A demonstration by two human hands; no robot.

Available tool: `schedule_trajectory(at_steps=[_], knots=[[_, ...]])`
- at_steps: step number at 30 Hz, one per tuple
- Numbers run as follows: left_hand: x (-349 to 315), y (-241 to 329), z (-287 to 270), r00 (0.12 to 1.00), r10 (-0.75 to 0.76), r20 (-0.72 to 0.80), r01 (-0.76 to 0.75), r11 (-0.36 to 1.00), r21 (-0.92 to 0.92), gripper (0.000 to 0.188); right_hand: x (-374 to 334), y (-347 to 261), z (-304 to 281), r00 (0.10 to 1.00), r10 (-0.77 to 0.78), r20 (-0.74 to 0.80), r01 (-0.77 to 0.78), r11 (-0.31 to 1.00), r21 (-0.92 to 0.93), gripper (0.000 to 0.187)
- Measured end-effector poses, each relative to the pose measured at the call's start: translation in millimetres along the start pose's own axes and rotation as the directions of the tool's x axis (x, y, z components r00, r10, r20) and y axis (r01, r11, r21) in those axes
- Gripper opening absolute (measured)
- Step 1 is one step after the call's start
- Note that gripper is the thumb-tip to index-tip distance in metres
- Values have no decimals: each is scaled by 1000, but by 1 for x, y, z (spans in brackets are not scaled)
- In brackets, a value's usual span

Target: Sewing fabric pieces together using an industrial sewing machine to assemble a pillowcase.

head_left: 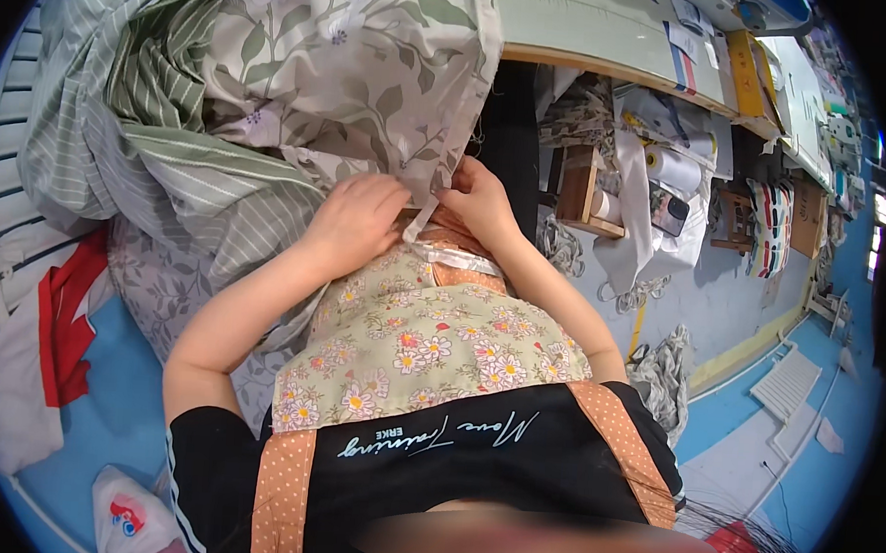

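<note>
A large fabric (374,73) with grey-green leaves on a pale ground drapes from the table toward my lap, its reverse in green stripes. My left hand (358,220) is closed on the fabric near its lower corner, with the fingers bent over the cloth. Just right of it, my right hand (479,200) pinches the fabric's edge between thumb and fingers. A narrow pale strip (421,218) of the hem hangs between the two hands. Some fingertips are hidden in the folds. Below lies my flowered apron (409,350).
A white worktable (576,28) with a wooden edge runs along the far right. Under it are a wooden box (590,194), white thread cones (674,170) and a phone (669,210). Slatted white racks (14,144) stand at left, near red-and-white cloth (65,322). A plastic bag (130,515) sits lower left.
</note>
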State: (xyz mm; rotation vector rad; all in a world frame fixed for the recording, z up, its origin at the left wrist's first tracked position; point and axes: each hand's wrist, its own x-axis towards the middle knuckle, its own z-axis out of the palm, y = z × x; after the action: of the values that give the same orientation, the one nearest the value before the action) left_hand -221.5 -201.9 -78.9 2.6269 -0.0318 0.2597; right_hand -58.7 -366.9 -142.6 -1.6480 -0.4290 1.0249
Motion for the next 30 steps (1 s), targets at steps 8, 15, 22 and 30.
schedule_trajectory(at_steps=[8,15,22,30], knots=[[-14,-13,19,981,21,193,-25,1000,19,18,-30,-19,-2,997,-60,-44,56,994,-92,38],[-25,25,-10,989,88,120,-86,996,-16,16,-53,-67,8,527,-697,486,820,269,-505,41],[-36,66,-38,982,-12,-190,-12,992,-123,22,-83,-87,3,483,-789,378,865,363,-347,26],[-46,86,-47,990,69,-124,-68,998,19,13,-109,-109,-14,639,-734,230,761,562,-324,19]])
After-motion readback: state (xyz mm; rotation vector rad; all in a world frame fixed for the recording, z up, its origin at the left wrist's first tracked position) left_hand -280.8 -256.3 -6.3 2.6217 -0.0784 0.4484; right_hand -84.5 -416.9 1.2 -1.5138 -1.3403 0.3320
